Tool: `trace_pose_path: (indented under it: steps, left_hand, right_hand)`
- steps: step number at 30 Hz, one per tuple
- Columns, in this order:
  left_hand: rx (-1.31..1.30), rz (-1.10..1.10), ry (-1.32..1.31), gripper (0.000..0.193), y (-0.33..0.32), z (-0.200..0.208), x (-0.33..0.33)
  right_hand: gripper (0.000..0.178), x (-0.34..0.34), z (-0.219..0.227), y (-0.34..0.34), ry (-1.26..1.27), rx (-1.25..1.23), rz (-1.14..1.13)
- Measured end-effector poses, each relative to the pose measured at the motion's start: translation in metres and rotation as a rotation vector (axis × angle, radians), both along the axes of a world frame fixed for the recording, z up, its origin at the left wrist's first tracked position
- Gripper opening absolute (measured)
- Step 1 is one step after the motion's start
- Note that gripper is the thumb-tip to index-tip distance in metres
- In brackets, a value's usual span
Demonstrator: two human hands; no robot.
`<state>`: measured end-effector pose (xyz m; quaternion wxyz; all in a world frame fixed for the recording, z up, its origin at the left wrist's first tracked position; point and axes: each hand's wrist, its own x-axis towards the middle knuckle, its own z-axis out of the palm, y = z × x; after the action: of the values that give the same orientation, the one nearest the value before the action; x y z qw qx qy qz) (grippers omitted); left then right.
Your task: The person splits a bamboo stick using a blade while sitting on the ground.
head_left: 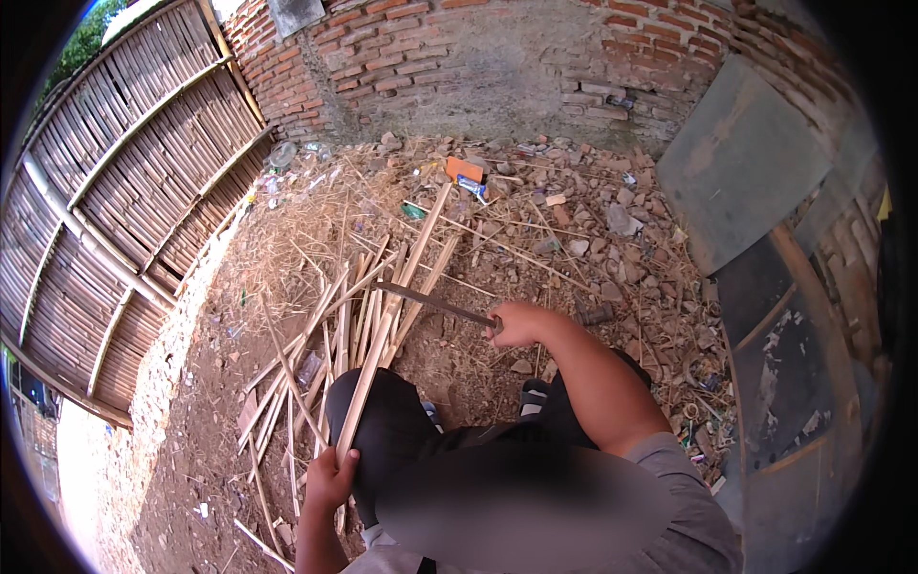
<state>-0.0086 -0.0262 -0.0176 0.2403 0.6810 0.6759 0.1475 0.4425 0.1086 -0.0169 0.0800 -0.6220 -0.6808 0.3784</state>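
My left hand [331, 478] is closed around the near end of a long, pale bamboo strip [368, 378]. The strip slants away across my left thigh, its far part reaching up past the pile. In my right hand [519, 323] is a machete [435, 301] with a long dark blade, gripped at its handle. The blade points left and crosses the strip; whether its edge touches the bamboo, I cannot tell. Several more split bamboo strips [287, 383] lie loosely heaped on the ground beside and beyond my left knee.
Stones, broken brick and litter cover the ground [593, 249] ahead and to the right. A brick wall [459, 77] stands at the back. A bamboo fence panel [124, 210] leans at the left; grey sheets [746, 163] and dark boards [784, 373] lean at the right.
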Motion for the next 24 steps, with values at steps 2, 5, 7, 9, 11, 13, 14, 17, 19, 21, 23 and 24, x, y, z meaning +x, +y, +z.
trace_pose_path:
  steps: [2, 5, 7, 9, 11, 13, 14, 17, 19, 21, 23, 24]
  left_hand:
    - [0.071, -0.01, -0.028, 0.046, 0.0, 0.001, 0.003]
    - [0.064, -0.004, -0.034, 0.046, -0.002, 0.007, 0.007]
    - [0.059, -0.004, -0.031, 0.046, -0.002, 0.007, 0.006]
    - [0.053, -0.007, -0.027, 0.046, -0.002, 0.007, 0.006]
    - [0.052, -0.006, -0.029, 0.046, -0.001, 0.009, 0.008]
    - [0.054, -0.003, -0.02, 0.046, -0.001, 0.004, 0.004]
    - [0.057, 0.0, -0.014, 0.046, 0.0, 0.002, 0.003]
    - [0.064, 0.005, -0.009, 0.046, 0.0, 0.001, 0.003]
    - [0.071, 0.0, -0.024, 0.046, 0.0, -0.001, 0.003]
    - [0.078, -0.005, -0.039, 0.046, 0.001, -0.005, 0.001]
    - [0.078, -0.001, -0.085, 0.045, 0.001, -0.009, -0.003]
    - [0.076, -0.004, -0.083, 0.045, 0.001, -0.009, -0.002]
  right_hand:
    - [0.029, -0.002, -0.005, 0.001, 0.009, 0.018, 0.019]
    - [0.03, -0.005, 0.001, -0.002, 0.026, 0.007, 0.027]
    - [0.029, -0.005, 0.006, -0.003, 0.035, -0.015, 0.017]
    - [0.029, -0.003, 0.007, -0.004, 0.034, -0.022, 0.008]
    - [0.028, -0.003, 0.007, -0.004, 0.023, -0.029, 0.002]
    - [0.028, -0.004, 0.006, -0.003, 0.016, -0.033, -0.001]
    - [0.028, -0.004, 0.004, -0.002, 0.029, -0.035, 0.002]
    - [0.028, -0.002, 0.001, -0.002, 0.054, -0.051, 0.0]
    - [0.029, -0.001, -0.002, -0.001, 0.07, -0.067, -0.003]
    - [0.028, -0.001, -0.007, 0.002, 0.008, 0.001, 0.023]
    - [0.03, -0.002, -0.008, 0.001, 0.009, 0.028, 0.018]
    - [0.032, -0.002, -0.009, 0.001, 0.008, 0.055, 0.012]
